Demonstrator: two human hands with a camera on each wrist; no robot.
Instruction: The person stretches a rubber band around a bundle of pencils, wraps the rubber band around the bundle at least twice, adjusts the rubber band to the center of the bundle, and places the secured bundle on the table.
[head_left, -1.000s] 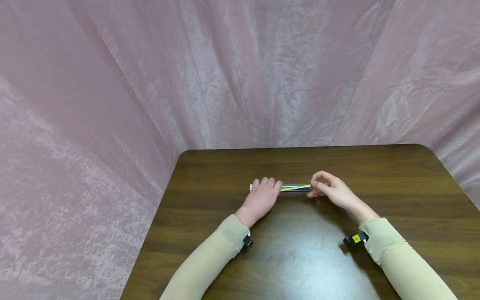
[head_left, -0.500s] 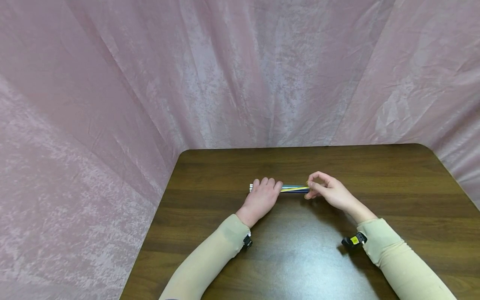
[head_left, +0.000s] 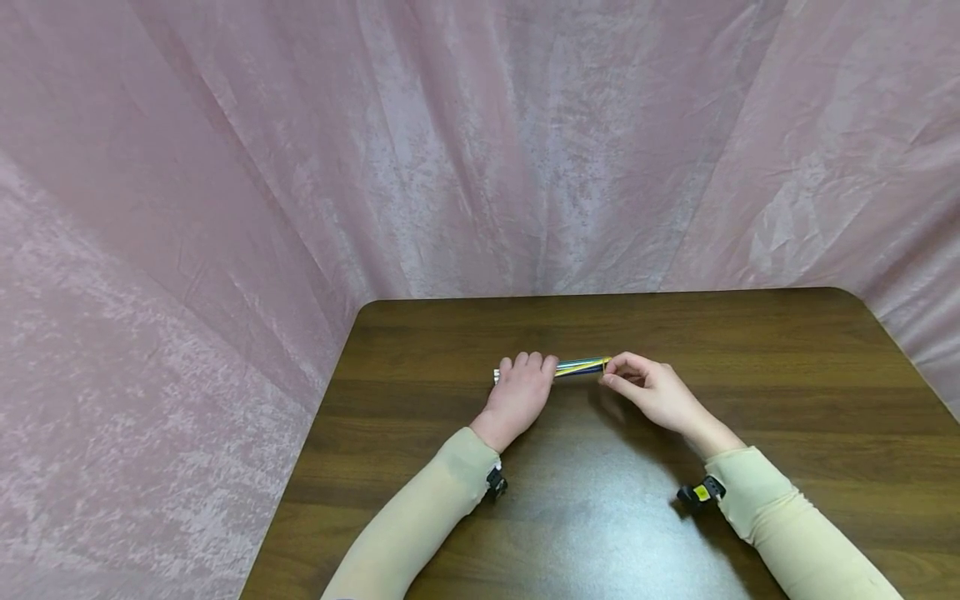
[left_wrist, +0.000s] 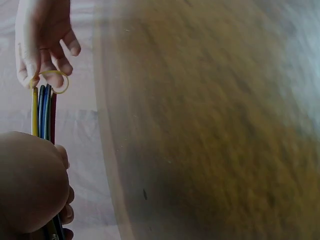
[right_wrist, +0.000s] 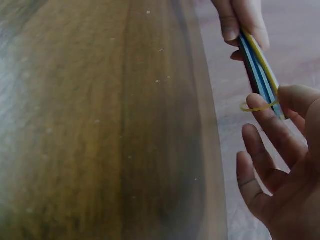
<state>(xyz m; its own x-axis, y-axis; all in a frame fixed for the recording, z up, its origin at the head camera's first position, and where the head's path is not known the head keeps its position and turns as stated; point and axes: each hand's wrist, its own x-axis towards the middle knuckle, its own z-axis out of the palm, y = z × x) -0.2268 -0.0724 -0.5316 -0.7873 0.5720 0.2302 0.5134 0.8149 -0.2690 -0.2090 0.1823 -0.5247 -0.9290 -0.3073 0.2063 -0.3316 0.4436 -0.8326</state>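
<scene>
My left hand point(head_left: 517, 393) grips a bundle of slim pencils point(head_left: 576, 367), in yellow, blue, green and dark red, above the table. Their white ends stick out on its left side, and the middle of the bundle is hidden under the hand. At the other end, my right hand point(head_left: 658, 398) holds a thin yellow rubber band point(right_wrist: 244, 107) with thumb and index finger. The band loops at the pencil tips, as the left wrist view shows; whether it goes round all of them I cannot tell. The other fingers of the right hand are loosely bent, apart from the pencils.
A brown wooden table point(head_left: 420, 333) with rounded far corners lies beneath both hands. Pink velvety curtains point(head_left: 480, 167) hang behind it and along its left side. A small black wrist camera point(head_left: 701, 493) hangs below the right sleeve.
My right hand has shifted left with the rubber band, toward the left hand. The right end of the pencil bundle has tilted slightly upward in the head view, and the left hand has moved a little.
</scene>
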